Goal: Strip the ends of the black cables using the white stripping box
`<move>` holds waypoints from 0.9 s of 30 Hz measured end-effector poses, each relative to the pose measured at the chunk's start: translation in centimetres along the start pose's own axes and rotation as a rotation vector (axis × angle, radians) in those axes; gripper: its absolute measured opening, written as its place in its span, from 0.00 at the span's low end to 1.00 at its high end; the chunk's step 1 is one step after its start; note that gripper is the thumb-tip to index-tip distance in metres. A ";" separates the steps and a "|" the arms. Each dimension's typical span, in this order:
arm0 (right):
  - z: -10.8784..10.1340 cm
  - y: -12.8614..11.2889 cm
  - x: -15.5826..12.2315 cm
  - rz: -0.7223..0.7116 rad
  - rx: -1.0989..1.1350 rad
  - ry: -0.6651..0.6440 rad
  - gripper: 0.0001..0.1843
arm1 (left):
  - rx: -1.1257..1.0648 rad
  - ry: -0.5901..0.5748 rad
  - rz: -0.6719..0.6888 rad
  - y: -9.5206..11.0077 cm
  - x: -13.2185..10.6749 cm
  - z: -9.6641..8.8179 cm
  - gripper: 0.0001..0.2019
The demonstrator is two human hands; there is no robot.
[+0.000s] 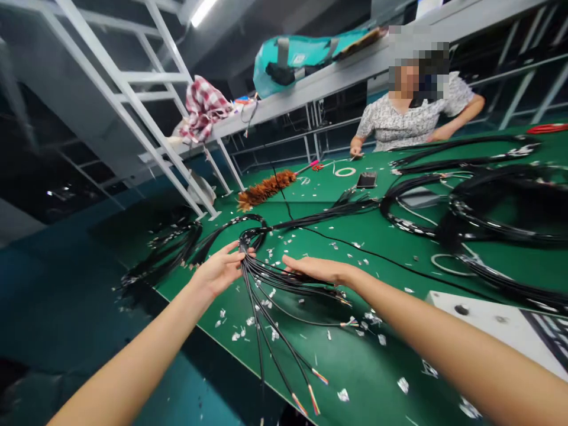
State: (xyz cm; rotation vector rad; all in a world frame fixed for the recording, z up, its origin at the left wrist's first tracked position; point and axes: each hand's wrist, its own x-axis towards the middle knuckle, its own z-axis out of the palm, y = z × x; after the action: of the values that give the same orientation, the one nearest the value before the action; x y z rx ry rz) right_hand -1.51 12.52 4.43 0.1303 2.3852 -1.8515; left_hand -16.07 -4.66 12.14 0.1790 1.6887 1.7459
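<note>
The left hand [219, 271] fingers clasp the black cable bundle [275, 277] at the near left of the bench [355, 349]. The right hand [317, 269] rests flat on it, fingers released. The cable ends [313, 405] show bared coloured cores, so stripping appears done; the strands lie fanned out, ungathered.

Green table top [377, 361], black cables [284, 284] with red, yellow and blue stripped ends, white scraps [403, 384], red-and-white checked cloth [203, 106], teal bag [306, 56], brown duster [265, 189].
</note>
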 end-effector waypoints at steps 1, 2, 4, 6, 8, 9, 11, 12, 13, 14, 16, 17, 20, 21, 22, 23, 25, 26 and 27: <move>0.0 0.4 -0.7 0.025 0.029 -0.062 0.35 | -0.019 0.007 -0.006 -0.5 0.0 -0.2 0.24; 0.0 0.7 -1.3 0.042 0.057 -0.133 0.33 | -0.040 0.013 -0.012 -1.0 -0.1 -0.3 0.23; -0.3 0.8 -2.1 0.043 0.021 -0.237 0.26 | -0.079 0.022 -0.021 -2.1 -0.3 -0.5 0.20; -0.9 0.6 -2.6 0.030 -0.194 -0.228 0.19 | -0.107 0.027 -0.035 -3.4 -0.7 -0.4 0.18; -1.7 0.3 -2.8 0.045 -0.453 -0.136 0.13 | -0.132 0.049 -0.041 -5.2 -1.1 0.0 0.17; -2.1 0.3 -2.9 0.064 -0.510 -0.094 0.12 | -0.143 0.066 -0.043 -6.2 -1.3 0.4 0.16; -2.8 0.6 -2.8 0.110 -0.586 -0.006 0.15 | -0.149 0.106 -0.057 -8.4 -1.7 1.3 0.15; -3.0 1.0 -2.9 0.134 -0.627 0.041 0.16 | -0.136 0.116 -0.080 -9.5 -2.0 1.7 0.14; -3.3 1.4 -3.0 0.155 -0.666 0.088 0.18 | -0.111 0.118 -0.111 -10.5 -2.2 2.0 0.13; -3.5 1.8 -3.4 0.171 -0.700 0.132 0.18 | -0.075 0.109 -0.148 -11.4 -2.4 2.0 0.12; -3.9 2.5 -4.8 0.187 -0.754 0.213 0.19 | 0.022 0.069 -0.198 -12.6 -2.7 1.2 0.11; -4.0 2.7 -6.1 0.179 -0.767 0.257 0.20 | 0.078 0.052 -0.188 -13.0 -2.8 0.5 0.11; -3.4 2.2 -11.5 0.083 -0.725 0.468 0.16 | 0.299 0.019 -0.002 -13.5 -3.2 -2.2 0.18; -2.5 1.8 -13.7 0.047 -0.672 0.575 0.13 | 0.389 -0.030 0.082 -13.7 -3.4 -2.8 0.20; -1.3 1.3 -15.9 0.036 -0.629 0.675 0.12 | 0.492 -0.102 0.148 -14.0 -3.7 -3.0 0.20; 0.2 0.8 -17.9 0.041 -0.587 0.740 0.11 | 0.596 -0.191 0.203 -14.3 -4.0 -2.8 0.18; 4.2 0.0 -21.4 0.033 -0.495 0.817 0.10 | 0.780 -0.410 0.315 -15.4 -4.5 -1.0 0.09; 6.4 -0.2 -22.7 0.034 -0.432 0.852 0.09 | 0.844 -0.512 0.409 -15.9 -4.6 0.3 0.07; 8.5 -0.2 -23.8 0.071 -0.327 0.860 0.08 | 0.889 -0.609 0.519 -16.5 -4.5 1.7 0.07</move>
State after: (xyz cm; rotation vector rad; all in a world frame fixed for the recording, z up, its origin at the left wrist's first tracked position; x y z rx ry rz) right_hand 22.31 4.32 5.99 1.1629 3.0972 -1.5149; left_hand -5.53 -7.15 -1.20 1.4847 1.8868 0.9345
